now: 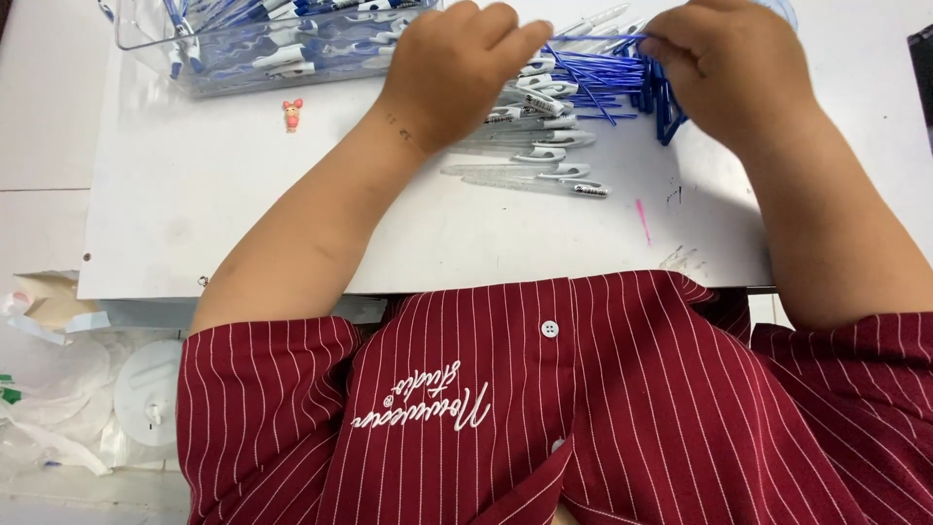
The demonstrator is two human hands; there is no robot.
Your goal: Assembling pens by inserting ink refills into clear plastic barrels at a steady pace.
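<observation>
At far table edge [146,282], both hands [457,68] pinch one blue refill [595,38]; nr side open.

thin blue refill [593,38], level, mid-air

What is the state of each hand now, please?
Left hand: pinching one end of a thin blue pen refill.
Right hand: pinching its other end.

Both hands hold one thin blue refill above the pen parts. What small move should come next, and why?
Probably bring the blue refill, pinched between left hand and right hand, down to one clear pen barrel: barrels lie just below, apparently empty.
</observation>
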